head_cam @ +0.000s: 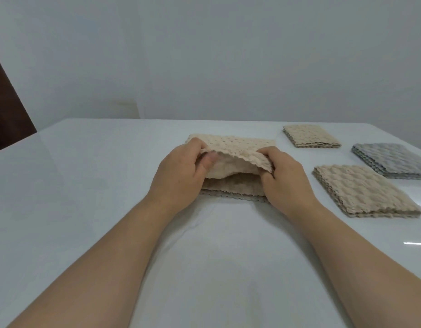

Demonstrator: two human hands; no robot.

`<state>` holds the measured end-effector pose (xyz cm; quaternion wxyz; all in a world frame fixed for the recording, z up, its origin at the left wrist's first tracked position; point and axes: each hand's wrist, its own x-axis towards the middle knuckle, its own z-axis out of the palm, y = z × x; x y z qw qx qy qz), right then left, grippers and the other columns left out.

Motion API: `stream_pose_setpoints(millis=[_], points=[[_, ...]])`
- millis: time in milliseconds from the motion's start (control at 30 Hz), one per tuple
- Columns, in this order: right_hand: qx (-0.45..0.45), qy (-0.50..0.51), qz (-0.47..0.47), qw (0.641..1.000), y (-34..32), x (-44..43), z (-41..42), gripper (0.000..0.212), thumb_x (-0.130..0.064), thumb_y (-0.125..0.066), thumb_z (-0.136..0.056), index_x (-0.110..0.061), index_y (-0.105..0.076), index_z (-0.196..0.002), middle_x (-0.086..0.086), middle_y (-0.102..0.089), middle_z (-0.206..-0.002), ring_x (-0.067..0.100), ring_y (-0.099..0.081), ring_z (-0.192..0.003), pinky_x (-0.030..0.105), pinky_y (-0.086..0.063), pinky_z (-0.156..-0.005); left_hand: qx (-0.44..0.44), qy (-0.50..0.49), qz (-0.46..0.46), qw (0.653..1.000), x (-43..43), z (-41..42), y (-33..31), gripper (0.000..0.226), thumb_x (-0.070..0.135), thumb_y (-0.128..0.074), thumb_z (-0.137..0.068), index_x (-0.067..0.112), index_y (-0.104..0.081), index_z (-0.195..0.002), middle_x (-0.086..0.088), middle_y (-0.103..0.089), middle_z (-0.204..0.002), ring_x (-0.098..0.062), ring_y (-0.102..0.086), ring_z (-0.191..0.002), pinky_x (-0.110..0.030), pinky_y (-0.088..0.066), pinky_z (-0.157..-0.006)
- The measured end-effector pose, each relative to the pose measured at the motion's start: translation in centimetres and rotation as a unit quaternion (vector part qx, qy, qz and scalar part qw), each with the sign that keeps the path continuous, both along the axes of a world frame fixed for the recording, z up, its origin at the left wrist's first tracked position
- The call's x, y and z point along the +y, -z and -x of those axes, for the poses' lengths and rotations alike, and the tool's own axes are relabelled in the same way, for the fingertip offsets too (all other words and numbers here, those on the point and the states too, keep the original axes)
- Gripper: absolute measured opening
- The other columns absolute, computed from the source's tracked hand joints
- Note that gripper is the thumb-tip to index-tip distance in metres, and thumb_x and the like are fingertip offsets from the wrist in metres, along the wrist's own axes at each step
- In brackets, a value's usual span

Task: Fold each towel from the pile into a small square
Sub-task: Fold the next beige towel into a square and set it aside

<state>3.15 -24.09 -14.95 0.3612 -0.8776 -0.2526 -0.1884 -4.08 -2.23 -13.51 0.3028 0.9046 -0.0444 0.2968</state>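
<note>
White tabletop (86, 197) fills the lower half of the head view, with a plain pale grey wall (204, 55) behind it. At the centre, a beige waffle-textured towel (233, 144) is held at its lifted edge by both hands. The left hand (178, 174) is curled round the left end of that edge, with the thumb tucked under the raised flap and the fingers laid over the top. The right hand (287, 178) is clamped on the right end in much the same way, though its thumb is hard to make out against the cloth. The fingertips of both hands are partly hidden by the fabric.

The raised flap is arched over a lower layer that lies flat on the table. How many layers lie beneath cannot be told. Both bare forearms are cut off at the bottom of the frame.

Three folded squares are set apart on the table:
- **At 2 o'clock from the held towel:** a far beige square (311, 136).
- **At 3 o'clock:** a grey square (391, 159), clipped by the right frame edge.
- **Between 3 and 4 o'clock:** a near beige square (365, 190).

At 10 o'clock, a dark brown shape (6, 102) is cut off by the left edge and cannot be identified.
</note>
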Motion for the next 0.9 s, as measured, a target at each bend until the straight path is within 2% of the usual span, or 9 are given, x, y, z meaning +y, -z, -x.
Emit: stream_pose_setpoints(millis=[67, 133, 200, 300, 400, 567, 667, 767, 900], points=[[0.019, -0.003, -0.021, 1.0, -0.1, 0.0, 0.4, 0.046, 0.003, -0.049, -0.087, -0.022, -0.056, -0.124, -0.006, -0.065, -0.096, 0.018, -0.056, -0.084, 0.029, -0.038, -0.07, 0.074, -0.001, -0.015, 0.997, 0.2, 0.1, 0.1, 0.048, 0.058, -0.074, -0.081, 0.032, -0.048, -0.112, 0.016, -0.058, -0.1, -0.006, -0.053, -0.088, -0.026, -0.043, -0.074], [0.026, -0.006, -0.04, 0.999, 0.0, -0.1, 0.6, 0.05, 0.004, -0.047, -0.085, -0.027, -0.052, -0.124, -0.01, -0.063, -0.087, 0.017, -0.057, -0.073, 0.029, -0.038, -0.064, 0.104, -0.012, -0.058, 0.993, 0.6, -0.2, 0.5, 0.068, 0.05, -0.083, -0.076, 0.033, -0.047, -0.13, 0.017, -0.056, -0.119, -0.01, -0.053, -0.107, -0.027, -0.043, -0.087], [0.046, -0.021, -0.081, 0.995, 0.0, -0.1, 0.6, 0.048, 0.002, -0.051, -0.086, -0.034, -0.049, -0.118, -0.008, -0.062, -0.085, 0.015, -0.057, -0.069, 0.031, -0.042, -0.062, 0.082, -0.023, -0.068, 0.994, 1.2, -0.5, 1.0, 0.053, 0.035, -0.078, -0.084, 0.031, -0.055, -0.132, 0.01, -0.062, -0.124, -0.014, -0.057, -0.114, -0.028, -0.045, -0.094], [0.051, -0.036, -0.087, 0.994, -0.1, 0.0, 0.9, 0.038, -0.029, -0.074, -0.088, -0.04, -0.047, -0.113, -0.015, -0.06, -0.093, 0.002, -0.054, -0.074, 0.02, -0.042, -0.067, 0.05, -0.037, -0.046, 0.997, 1.7, -0.6, 1.0, 0.008, 0.026, -0.063, -0.092, 0.029, -0.07, -0.091, 0.008, -0.069, -0.087, -0.018, -0.061, -0.087, -0.037, -0.052, -0.076], [0.028, -0.033, 0.046, 0.998, 0.4, 0.1, 0.6, 0.067, -0.057, -0.08, -0.076, -0.034, -0.051, -0.132, -0.015, -0.051, -0.113, 0.002, -0.049, -0.101, 0.018, -0.04, -0.086, 0.035, -0.061, -0.053, 0.996, 1.6, -0.4, 0.5, 0.029, 0.025, -0.058, -0.094, 0.034, -0.048, -0.068, 0.004, -0.056, -0.069, -0.022, -0.049, -0.078, -0.029, -0.033, -0.058], [-0.023, -0.014, 0.014, 1.0, 0.3, -0.1, 0.0, 0.023, -0.026, -0.072, -0.09, -0.021, -0.066, -0.112, -0.006, -0.055, -0.103, 0.014, -0.054, -0.095, 0.023, -0.037, -0.076, 0.044, -0.031, 0.041, 0.998, 0.8, 0.1, -0.2, 0.014, 0.015, -0.063, -0.09, 0.026, -0.054, -0.092, 0.013, -0.062, -0.078, -0.008, -0.055, -0.073, -0.017, -0.036, -0.056], [0.036, -0.013, -0.055, 0.998, -0.3, -0.3, 0.5, 0.02, -0.016, -0.063, -0.095, -0.029, -0.057, -0.109, -0.012, -0.066, -0.089, 0.009, -0.059, -0.076, 0.023, -0.04, -0.062, 0.067, 0.004, 0.066, 0.996, 0.5, 0.4, -0.3, 0.036, 0.029, -0.081, -0.083, 0.032, -0.051, -0.103, 0.022, -0.063, -0.093, 0.004, -0.059, -0.087, -0.008, -0.04, -0.065], [0.063, -0.017, -0.061, 0.996, -0.2, -0.4, 0.7, 0.031, -0.009, -0.057, -0.096, -0.035, -0.048, -0.108, -0.007, -0.066, -0.078, 0.013, -0.058, -0.06, 0.028, -0.041, -0.052, 0.083, 0.008, 0.04, 0.996, 0.6, 0.3, -0.1, 0.052, 0.019, -0.084, -0.08, 0.037, -0.048, -0.113, 0.023, -0.062, -0.105, -0.003, -0.06, -0.1, -0.011, -0.041, -0.075], [0.081, -0.027, -0.074, 0.994, -0.3, -0.4, 0.9, 0.029, -0.012, -0.057, -0.096, -0.037, -0.049, -0.107, -0.007, -0.066, -0.074, 0.008, -0.055, -0.051, 0.027, -0.042, -0.051, 0.078, -0.006, 0.058, 0.995, 1.2, 0.3, -0.5, 0.039, 0.019, -0.087, -0.075, 0.034, -0.061, -0.099, 0.024, -0.064, -0.086, 0.006, -0.058, -0.074, -0.009, -0.04, -0.061]])
